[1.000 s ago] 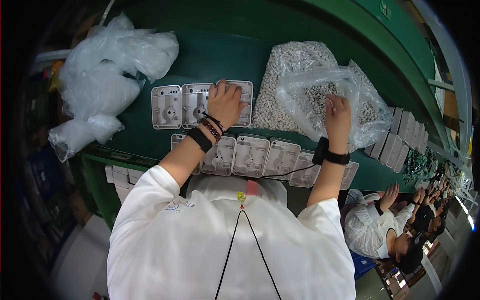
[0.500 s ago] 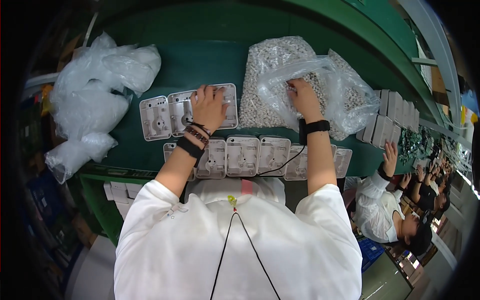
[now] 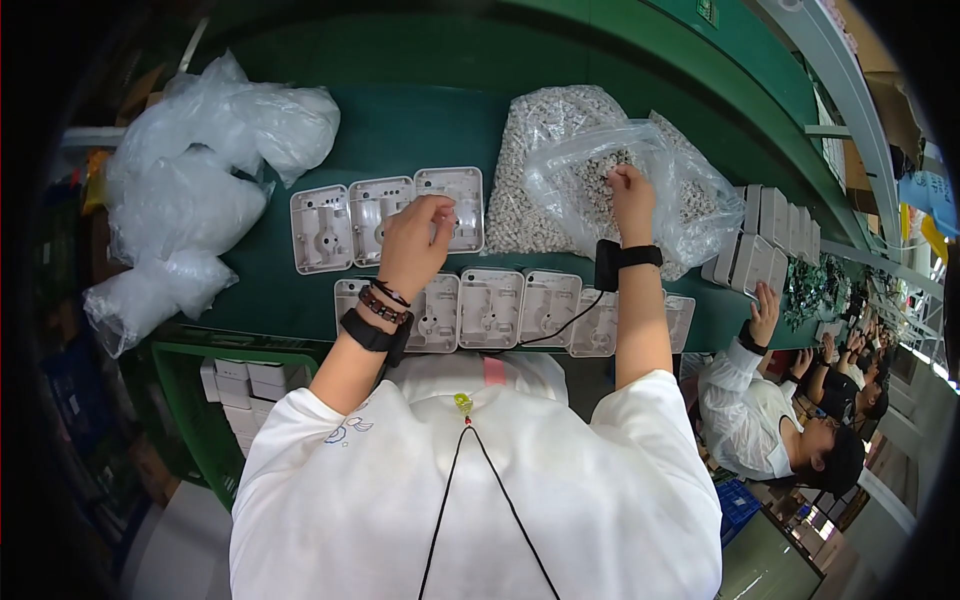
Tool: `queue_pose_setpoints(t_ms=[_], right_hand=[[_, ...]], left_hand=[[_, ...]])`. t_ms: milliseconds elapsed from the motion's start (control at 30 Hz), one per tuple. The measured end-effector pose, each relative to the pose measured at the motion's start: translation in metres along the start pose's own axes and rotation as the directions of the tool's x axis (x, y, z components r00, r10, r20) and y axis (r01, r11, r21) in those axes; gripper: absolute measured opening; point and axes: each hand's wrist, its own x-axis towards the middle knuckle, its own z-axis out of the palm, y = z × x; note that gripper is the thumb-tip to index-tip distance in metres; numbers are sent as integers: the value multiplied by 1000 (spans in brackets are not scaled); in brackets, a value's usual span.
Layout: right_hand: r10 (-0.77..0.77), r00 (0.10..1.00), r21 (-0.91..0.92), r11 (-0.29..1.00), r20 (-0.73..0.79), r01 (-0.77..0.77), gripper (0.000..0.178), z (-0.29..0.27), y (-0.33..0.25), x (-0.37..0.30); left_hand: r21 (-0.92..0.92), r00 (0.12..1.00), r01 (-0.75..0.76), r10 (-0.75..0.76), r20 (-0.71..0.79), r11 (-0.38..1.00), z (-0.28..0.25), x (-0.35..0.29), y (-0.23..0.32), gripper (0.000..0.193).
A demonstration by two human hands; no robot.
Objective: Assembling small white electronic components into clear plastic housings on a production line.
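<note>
My left hand (image 3: 415, 242) hovers over a row of three white plastic socket housings (image 3: 325, 228) on the green belt (image 3: 400, 130), fingers pinched together over the middle and right one; what it pinches is too small to see. My right hand (image 3: 630, 195) reaches into an open clear plastic bag (image 3: 690, 205) full of small grey-white parts (image 3: 545, 150), fingertips pinched on some of them. A second row of several white housings (image 3: 492, 308) lies nearer to me, below both wrists.
Crumpled clear plastic bags (image 3: 190, 190) pile at the left of the belt. White housings stand stacked (image 3: 770, 235) at the right. A green crate with white parts (image 3: 230, 385) sits below the belt. Other people (image 3: 770, 420) work along the line on the right.
My right hand has moved left and up from the bag's right side to its mouth. My left hand has lifted from lying flat on the housings into a pinch.
</note>
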Motion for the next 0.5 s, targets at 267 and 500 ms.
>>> queue_pose_setpoints(t_ms=[267,500], right_hand=[[377,915,504,768,143,-395,10,-25,-23,-4],[257,821,590,590,510,-551,9,-44,-138,-52]], left_hand=[[-49,990,22,-15,140,999,0,-10,22,17],[-516,961,249,-145,234,820,-6,-15,45,19]])
